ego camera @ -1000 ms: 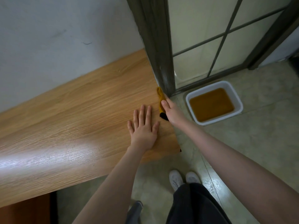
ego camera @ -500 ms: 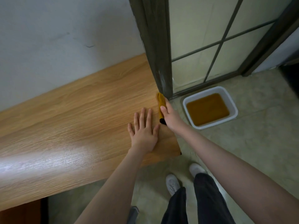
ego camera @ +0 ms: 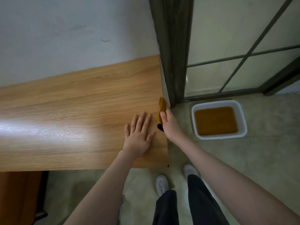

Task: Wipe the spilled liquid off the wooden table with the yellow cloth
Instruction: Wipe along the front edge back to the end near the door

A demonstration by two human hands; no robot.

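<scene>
Now, left hand (ego camera: 138, 137) flat on the table (ego camera: 73, 111), fingers straight and spread, holding nothing. Right hand (ego camera: 169, 125) at the table's right edge, fingers curled round the cloth (ego camera: 162, 106), gripping it against that edge, just beside the dark door frame (ego camera: 172, 54). Down on the floor (ego camera: 251, 159), white tub (ego camera: 219, 136) of brown liquid, well apart from the table.
</scene>
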